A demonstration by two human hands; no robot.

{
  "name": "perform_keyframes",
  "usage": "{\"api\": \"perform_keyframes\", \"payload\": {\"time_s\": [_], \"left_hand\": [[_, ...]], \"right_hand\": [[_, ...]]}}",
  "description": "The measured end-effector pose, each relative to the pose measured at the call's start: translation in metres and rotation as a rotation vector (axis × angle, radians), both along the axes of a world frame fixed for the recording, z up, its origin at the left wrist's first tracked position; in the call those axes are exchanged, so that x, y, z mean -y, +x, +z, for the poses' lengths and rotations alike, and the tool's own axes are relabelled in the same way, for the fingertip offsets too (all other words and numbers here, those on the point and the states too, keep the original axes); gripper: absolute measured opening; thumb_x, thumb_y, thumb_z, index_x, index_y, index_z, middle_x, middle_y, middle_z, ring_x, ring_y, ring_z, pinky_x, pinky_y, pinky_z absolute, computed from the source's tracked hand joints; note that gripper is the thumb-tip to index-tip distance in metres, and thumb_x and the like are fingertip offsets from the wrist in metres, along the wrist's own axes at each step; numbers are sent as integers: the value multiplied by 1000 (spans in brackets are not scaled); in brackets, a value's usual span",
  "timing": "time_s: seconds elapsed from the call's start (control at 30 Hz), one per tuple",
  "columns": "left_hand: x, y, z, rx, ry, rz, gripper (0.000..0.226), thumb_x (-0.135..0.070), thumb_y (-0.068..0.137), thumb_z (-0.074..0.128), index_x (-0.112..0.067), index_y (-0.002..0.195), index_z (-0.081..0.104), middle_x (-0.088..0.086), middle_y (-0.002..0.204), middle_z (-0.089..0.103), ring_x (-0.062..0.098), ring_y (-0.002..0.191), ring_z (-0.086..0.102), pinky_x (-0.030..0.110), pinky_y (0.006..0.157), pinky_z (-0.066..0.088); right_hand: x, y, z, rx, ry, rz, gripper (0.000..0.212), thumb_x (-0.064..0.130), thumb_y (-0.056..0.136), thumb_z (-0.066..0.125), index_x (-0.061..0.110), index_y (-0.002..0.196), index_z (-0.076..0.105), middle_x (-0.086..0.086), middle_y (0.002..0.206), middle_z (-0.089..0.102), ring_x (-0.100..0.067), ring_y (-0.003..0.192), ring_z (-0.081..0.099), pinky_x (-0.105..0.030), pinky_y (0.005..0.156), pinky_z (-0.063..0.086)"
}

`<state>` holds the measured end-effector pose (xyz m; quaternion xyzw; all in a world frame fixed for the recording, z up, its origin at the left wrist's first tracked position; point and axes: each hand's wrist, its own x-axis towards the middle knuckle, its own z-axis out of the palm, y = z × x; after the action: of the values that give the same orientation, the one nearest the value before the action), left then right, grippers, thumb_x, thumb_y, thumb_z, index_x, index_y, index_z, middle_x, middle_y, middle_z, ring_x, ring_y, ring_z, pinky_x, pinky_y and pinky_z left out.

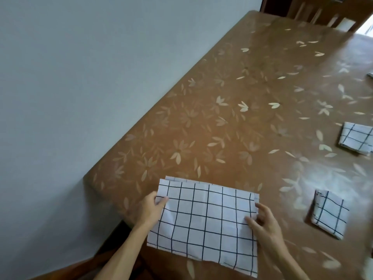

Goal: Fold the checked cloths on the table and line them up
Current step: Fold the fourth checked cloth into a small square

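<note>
A white cloth with a black check (203, 223) lies folded in half at the near corner of the table (232, 122). My left hand (150, 209) pinches its left edge, thumb on top. My right hand (262, 221) pinches its right edge, thumb on the cloth and fingers curled round the border. A small folded checked cloth (329, 214) lies to the right. A second folded one (356, 138) lies farther back on the right. The corner of a third (370, 74) shows at the right frame edge.
The table carries a brown covering with pale leaf prints. A grey wall (80, 77) runs along its left side. Wooden chair backs (323, 13) stand behind the far end. Dark floor shows below the near corner.
</note>
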<state>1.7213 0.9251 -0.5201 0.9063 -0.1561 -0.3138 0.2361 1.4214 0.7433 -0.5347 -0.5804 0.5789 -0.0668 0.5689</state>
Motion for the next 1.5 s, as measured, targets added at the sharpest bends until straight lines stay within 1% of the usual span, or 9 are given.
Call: {"api": "perform_keyframes", "payload": {"time_s": [0.1,0.2,0.27,0.37,0.47,0.7,0.97,1.17,1.5], "left_hand": [[10,8,-10,106,147,-61,57,-50,93,61,-1,121,58,16,118,67,33,106,64,41,83,53],[17,0,-10,240,170,-121,39,-45,95,62,-6,100,63,10,88,68,27,81,65,27,52,43],[21,-3,-7,323,140,-129,26,-44,94,64,-19,90,57,-3,83,61,14,73,54,21,50,32],[18,-8,-15,439,84,-148,42,-45,92,63,-17,123,56,3,122,57,18,104,56,31,76,52],[9,-31,-21,642,31,-439,47,-43,99,46,-15,136,51,11,143,46,26,131,46,42,102,49],[-15,-103,-49,532,-63,-733,46,-38,101,44,-21,143,49,9,156,36,25,145,33,42,114,39],[-8,-94,-60,548,94,-821,48,-41,104,40,-18,147,42,14,158,34,28,147,31,48,113,39],[-18,-97,-64,551,149,-856,59,-43,105,35,-19,157,23,11,166,12,26,154,11,47,120,22],[-54,-61,-59,572,266,-874,76,-63,99,21,-19,160,10,10,167,-1,26,154,3,53,120,19]], "right_hand": [[8,2,-10,-59,-32,-24,52,26,84,76,37,125,47,4,98,70,-16,89,69,-48,83,58],[7,4,-12,-125,-117,-1,51,28,83,75,38,123,44,4,85,69,-17,78,68,-48,76,59],[3,6,-12,-173,-192,3,50,27,86,73,31,126,43,4,76,67,-18,72,66,-45,72,58],[-4,11,-9,-240,-263,-20,46,28,89,68,25,128,43,5,75,66,-23,72,65,-40,66,54],[-5,14,-9,-302,-359,29,42,32,92,63,23,128,43,-1,97,67,-26,88,65,-38,69,52],[-15,25,-6,-318,-756,264,46,20,90,63,9,132,49,-15,143,40,-32,132,38,-47,108,38],[-89,62,-48,-270,-789,737,53,24,91,43,11,143,44,-10,159,28,-22,147,17,-41,119,24],[-86,44,-59,-294,-772,841,60,39,101,33,10,153,26,-9,163,15,-22,151,10,-39,119,14],[-55,-22,-60,-379,-858,951,70,57,101,26,16,157,14,-7,165,5,-22,152,8,-42,120,13]]}}
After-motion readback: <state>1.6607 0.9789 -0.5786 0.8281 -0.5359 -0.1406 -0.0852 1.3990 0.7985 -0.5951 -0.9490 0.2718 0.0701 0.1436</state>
